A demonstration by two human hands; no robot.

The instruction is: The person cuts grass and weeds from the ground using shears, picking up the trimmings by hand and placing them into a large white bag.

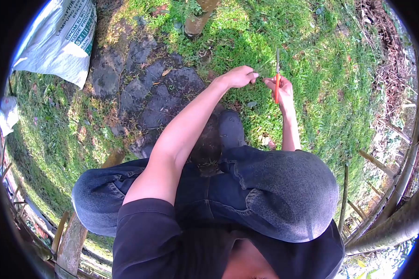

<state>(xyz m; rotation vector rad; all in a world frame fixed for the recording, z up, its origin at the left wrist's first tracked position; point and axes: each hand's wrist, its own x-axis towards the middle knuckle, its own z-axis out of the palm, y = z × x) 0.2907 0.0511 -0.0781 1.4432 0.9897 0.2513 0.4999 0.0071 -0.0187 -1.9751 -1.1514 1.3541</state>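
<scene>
My left hand (241,77) reaches out over the grass with its fingers closed in a pinch. Whatever lies between those fingertips is too small to make out. Close by on the right, my right hand (285,91) is closed around a knife (278,74) with an orange handle and a thin grey blade, which points away from me. The fingertips of both hands nearly meet, just above low green weeds and grass (260,56).
A white printed sack (65,42) lies at the upper left. Dark flat stones (158,93) cover the ground left of my hands. A thin trunk (196,23) stands ahead. My boot (231,128) is below my hands. Wooden poles (391,200) line the right side.
</scene>
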